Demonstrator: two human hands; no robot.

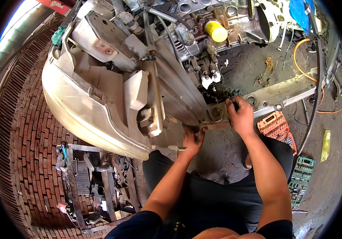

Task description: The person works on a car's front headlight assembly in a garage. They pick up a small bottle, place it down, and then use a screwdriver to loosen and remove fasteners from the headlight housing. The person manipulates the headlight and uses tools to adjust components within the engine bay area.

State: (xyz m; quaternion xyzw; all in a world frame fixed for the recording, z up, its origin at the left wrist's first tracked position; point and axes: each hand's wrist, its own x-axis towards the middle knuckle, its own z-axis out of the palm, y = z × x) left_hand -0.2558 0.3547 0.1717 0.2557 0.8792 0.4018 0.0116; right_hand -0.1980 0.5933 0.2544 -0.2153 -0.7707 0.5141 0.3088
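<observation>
The metal crossmember (276, 93) lay before the person, its left end beside the upright panel (175, 85). The right hand (241, 114) rested on it near that end, fingers curled; the left hand (193, 140) met its near edge, thumb and forefinger apart. Clamping could not be determined. Two-handed placement presumably steadied the part; the socket case (276, 126) lay open, presumably for access.

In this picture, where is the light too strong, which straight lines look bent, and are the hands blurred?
Head view: the upper-left edge is overexposed to white; head view: rows of red rectangular bricks curve near the rim; head view: the bare left hand and bare right hand look fairly sharp, with no obvious motion blur.
</observation>
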